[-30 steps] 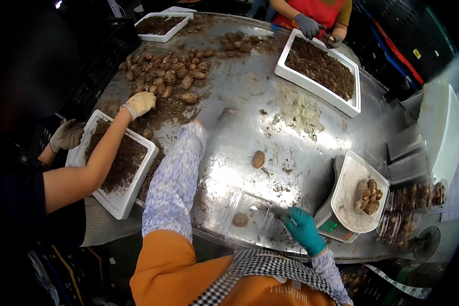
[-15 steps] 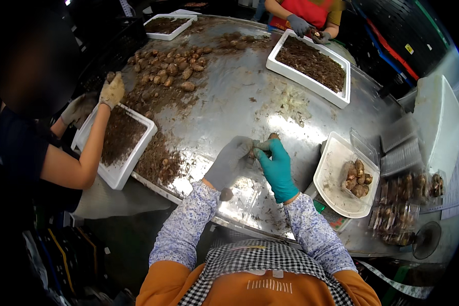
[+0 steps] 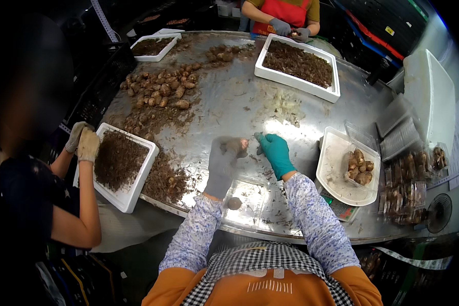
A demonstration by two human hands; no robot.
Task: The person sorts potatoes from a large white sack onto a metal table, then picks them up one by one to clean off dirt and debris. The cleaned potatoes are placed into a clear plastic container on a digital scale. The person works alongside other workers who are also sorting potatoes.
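Observation:
My left hand (image 3: 220, 166), in a grey glove, grips a small brown taro (image 3: 244, 146), with its pale pinkish end showing beyond the fingers. To its right, apart from the taro, my teal-gloved right hand (image 3: 275, 154) has its fingers pressed together; something small and dark may be between them, too small to make out. Below my left hand, a clear plastic tray (image 3: 255, 206) lies on the metal table (image 3: 224, 109) near its front edge. A single round taro (image 3: 234, 203) sits in it.
Right: a white basin (image 3: 336, 176) on a scale holds taros (image 3: 360, 167) in a clear box; filled clear packs (image 3: 408, 166) and a small fan (image 3: 439, 212) stand beyond. Left: a taro heap (image 3: 163, 86). Two co-workers handle things over white trays of brown scraps (image 3: 150, 168) (image 3: 336, 92).
My hands, together on a taro before, have come apart, the left keeping it. The view has shifted slightly. The left co-worker's raised hand has come down beside the other.

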